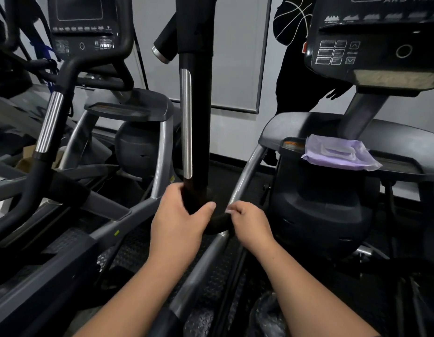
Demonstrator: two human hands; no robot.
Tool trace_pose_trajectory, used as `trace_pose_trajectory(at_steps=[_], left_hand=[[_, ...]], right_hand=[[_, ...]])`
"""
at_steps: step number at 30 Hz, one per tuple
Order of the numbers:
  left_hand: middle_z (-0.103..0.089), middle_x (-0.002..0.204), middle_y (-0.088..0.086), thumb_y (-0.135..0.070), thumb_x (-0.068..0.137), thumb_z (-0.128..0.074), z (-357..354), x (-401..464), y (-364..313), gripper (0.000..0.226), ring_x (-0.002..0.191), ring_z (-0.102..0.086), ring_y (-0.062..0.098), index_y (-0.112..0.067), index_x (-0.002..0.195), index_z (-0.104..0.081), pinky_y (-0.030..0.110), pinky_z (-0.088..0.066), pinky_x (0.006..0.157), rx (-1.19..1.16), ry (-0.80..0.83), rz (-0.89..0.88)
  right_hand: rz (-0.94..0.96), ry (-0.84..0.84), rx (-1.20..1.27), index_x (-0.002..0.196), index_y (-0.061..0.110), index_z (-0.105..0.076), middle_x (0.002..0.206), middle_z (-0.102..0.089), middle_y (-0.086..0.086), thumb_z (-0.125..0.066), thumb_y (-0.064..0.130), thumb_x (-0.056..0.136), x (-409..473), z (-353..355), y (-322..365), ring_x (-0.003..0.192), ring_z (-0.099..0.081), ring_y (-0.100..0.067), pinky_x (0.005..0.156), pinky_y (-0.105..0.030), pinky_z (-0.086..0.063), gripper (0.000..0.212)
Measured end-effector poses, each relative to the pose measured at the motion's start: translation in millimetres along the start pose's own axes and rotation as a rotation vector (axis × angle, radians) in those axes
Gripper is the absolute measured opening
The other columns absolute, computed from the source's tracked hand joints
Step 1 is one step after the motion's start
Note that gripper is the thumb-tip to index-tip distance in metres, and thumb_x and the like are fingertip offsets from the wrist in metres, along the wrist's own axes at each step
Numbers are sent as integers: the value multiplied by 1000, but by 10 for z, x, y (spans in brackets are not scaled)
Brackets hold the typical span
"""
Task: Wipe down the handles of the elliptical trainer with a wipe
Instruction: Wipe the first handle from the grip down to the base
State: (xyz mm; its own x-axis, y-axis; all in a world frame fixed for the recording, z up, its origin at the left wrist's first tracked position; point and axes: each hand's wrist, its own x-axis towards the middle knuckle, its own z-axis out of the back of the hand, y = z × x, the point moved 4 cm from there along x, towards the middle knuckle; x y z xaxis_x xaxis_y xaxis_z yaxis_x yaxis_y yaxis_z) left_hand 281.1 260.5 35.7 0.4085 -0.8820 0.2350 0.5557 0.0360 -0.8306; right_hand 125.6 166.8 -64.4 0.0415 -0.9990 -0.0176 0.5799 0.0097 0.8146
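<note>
On right machine ledge: purple wipes pack (340, 153), lid closed. Left hand (179, 218), right hand (250, 223) grasping black handle (196, 117).

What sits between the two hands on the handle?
In the head view, only a short curved stretch of the black handle lies bare between left hand and right hand; no wipe shows there.

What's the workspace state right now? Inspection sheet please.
Surface: black rubber floor mat.
Job's things: black handle, upright; a bit of white wipe shows at the right hand; purple wipe pack on the machine shelf.
Clutter: cardboard at left.
Grippers: left hand grips the handle base; right hand grips the bend beside it.
Cables: blue strap at far left.
Surroundings: second trainer at left, a person in black behind.
</note>
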Motion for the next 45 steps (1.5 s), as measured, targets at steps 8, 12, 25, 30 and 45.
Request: trace_pose_trajectory(at_steps=[8, 12, 25, 30, 45], left_hand=[[-57, 84, -1, -28, 93, -59, -235, -523, 35, 12, 69, -56, 20, -18, 87, -61, 35, -49, 58, 383, 17, -793], [-59, 84, 9, -15, 77, -66, -675, -450, 2, 18, 76, -53, 29, -8, 93, -67, 42, -51, 69, 844, 278, -952], [-58, 121, 28, -7, 100, -33, -1081, -153, 46, 39, 111, -56, 41, 9, 134, -45, 51, -42, 92, 1434, 434, -787], [-55, 119, 31, -6, 101, -28, -1022, -178, 49, 38, 108, -54, 41, 10, 131, -44, 50, -42, 89, 1417, 448, -885], [-56, 111, 25, -5, 98, -31, -977, -198, 17, 31, 102, -55, 38, 4, 122, -49, 50, -43, 85, 1411, 465, -912]], right_hand=[[20, -69, 57, 100, 30, -73, 100, -71, 8, -57, 28, 95, 41, -72, -201, 98, -65, -17, 89, -34, -52, 17], [-2, -55, 193, 95, 32, -72, 97, -70, 11, -59, 28, 96, -4, -120, -271, 95, -66, -13, 85, -31, -53, 13], [47, 6, -9, 106, 33, -71, 110, -69, 4, -54, 27, 97, 117, -40, -277, 103, -63, -20, 90, -37, -52, 20], [-9, -6, 5, 111, 34, -71, 114, -68, 7, -51, 26, 98, 190, 24, -359, 106, -63, -19, 90, -34, -51, 25], [-36, -69, -117, 108, 29, -65, 109, -63, 3, -41, 22, 98, 219, 27, -295, 93, -61, -20, 80, -39, -54, 27]])
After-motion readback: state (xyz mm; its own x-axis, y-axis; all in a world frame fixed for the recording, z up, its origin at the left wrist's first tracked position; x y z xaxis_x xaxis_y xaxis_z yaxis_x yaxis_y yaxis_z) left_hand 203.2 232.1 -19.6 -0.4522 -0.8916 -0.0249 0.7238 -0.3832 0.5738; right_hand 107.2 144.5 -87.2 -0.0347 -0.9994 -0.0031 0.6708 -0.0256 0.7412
